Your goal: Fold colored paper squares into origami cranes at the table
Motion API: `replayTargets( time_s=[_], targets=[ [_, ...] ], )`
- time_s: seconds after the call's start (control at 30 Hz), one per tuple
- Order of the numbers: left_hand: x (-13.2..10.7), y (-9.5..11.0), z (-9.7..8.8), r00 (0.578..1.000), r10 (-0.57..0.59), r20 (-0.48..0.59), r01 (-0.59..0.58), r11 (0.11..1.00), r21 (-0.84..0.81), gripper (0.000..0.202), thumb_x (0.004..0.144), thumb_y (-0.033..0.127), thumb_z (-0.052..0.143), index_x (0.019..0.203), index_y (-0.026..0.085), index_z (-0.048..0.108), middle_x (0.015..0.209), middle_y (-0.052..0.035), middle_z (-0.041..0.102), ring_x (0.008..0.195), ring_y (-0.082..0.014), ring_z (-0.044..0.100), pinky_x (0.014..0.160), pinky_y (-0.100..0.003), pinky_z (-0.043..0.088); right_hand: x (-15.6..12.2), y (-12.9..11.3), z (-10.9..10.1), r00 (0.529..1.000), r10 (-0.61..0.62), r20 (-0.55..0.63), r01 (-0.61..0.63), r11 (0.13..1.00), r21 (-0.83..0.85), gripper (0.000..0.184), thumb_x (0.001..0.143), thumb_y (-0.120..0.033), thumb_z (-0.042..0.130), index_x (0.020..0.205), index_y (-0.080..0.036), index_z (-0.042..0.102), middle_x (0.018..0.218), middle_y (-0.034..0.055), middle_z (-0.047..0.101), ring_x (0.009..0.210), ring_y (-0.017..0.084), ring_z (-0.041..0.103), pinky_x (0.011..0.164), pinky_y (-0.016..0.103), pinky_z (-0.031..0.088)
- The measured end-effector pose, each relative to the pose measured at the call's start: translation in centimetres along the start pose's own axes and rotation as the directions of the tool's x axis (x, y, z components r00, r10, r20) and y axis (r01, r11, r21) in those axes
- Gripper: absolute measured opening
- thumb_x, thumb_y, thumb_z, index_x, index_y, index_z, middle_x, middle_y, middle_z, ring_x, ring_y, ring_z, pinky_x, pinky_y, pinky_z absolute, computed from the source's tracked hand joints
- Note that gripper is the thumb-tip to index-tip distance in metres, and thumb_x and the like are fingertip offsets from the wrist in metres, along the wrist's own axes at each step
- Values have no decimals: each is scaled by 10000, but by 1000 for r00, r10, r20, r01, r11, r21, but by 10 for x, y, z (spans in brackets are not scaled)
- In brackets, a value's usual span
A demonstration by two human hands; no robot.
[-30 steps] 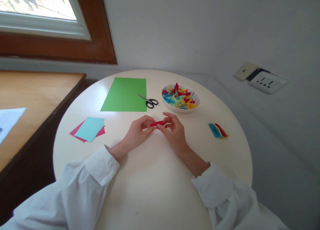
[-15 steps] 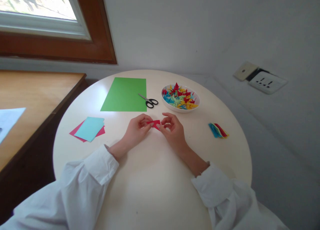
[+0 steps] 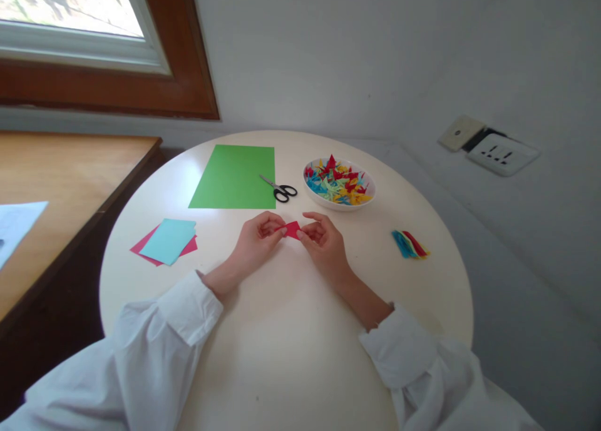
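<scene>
Between my two hands, just above the middle of the table, is a small piece of red folded paper [image 3: 292,229]. My left hand [image 3: 260,240] pinches its left end between thumb and fingers. The right end is pinched by my right hand [image 3: 323,240], whose index finger is partly raised. Just beyond lie black-handled scissors [image 3: 280,193], their blades over a green sheet of paper [image 3: 235,177]. A white bowl [image 3: 331,204] full of small folded paper cranes in red, blue, yellow and green stands behind my right hand.
Left of my hands, light blue paper squares [image 3: 169,240] lie over red ones [image 3: 188,246]. At the right is a small bunch of coloured folded papers [image 3: 409,244]. The round white table [image 3: 282,356] stands by a wall with a socket [image 3: 502,152]; a wooden desk [image 3: 70,168] is at the left.
The red paper has tilted and shows a flatter, squarer face between my fingers. My right thumb and index finger have shifted slightly. Everything else stays in place.
</scene>
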State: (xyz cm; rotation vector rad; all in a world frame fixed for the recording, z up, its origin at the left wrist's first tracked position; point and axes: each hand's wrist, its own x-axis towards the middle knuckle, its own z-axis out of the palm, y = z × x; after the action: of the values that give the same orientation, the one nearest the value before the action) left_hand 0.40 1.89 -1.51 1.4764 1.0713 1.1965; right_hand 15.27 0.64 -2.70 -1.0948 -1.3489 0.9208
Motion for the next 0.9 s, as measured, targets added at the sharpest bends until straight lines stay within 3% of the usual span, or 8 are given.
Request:
replayTargets(
  time_s=[0.2, 0.4, 0.63, 0.9],
  targets=[
    [1, -9, -4, 986, 165, -9, -162, 973, 164, 196, 685, 111, 514, 869, 158, 562, 929, -60, 612, 895, -159, 576, 853, -322, 447, 2, 1, -1, 999, 22, -39, -21, 999, 26, 280, 694, -262, 606, 958, -203, 529, 653, -25, 581, 618, 128, 566, 620, 274, 472],
    [-1, -9, -5, 956, 293, 26, -286, 902, 323, 229, 682, 103, 540, 898, 171, 576, 838, -33, 590, 782, -140, 545, 742, -274, 456, 4, 3, -2, 999, 1, -49, -3, 999, -50, 133, 720, -252, 555, 838, -197, 579, 715, 4, 623, 660, 142, 584, 630, 276, 474],
    [-3, -9, -4, 962, 256, 100, -274, 884, 377, 142, 748, 191, 554, 868, 169, 627, 812, -31, 659, 707, -125, 565, 689, -249, 455, 3, 3, -3, 1000, -14, -28, 12, 997, -82, 95, 714, -231, 551, 780, -189, 606, 784, 24, 665, 681, 150, 594, 638, 281, 476],
    [-2, -6, -4, 980, 198, 29, -196, 923, 331, 137, 751, 253, 566, 823, 167, 644, 761, -33, 674, 684, -138, 587, 649, -249, 461, 3, -2, -3, 1000, -15, -19, 13, 995, -99, 140, 748, -314, 555, 777, -188, 608, 741, 22, 641, 670, 147, 585, 619, 281, 471]
  ],
)
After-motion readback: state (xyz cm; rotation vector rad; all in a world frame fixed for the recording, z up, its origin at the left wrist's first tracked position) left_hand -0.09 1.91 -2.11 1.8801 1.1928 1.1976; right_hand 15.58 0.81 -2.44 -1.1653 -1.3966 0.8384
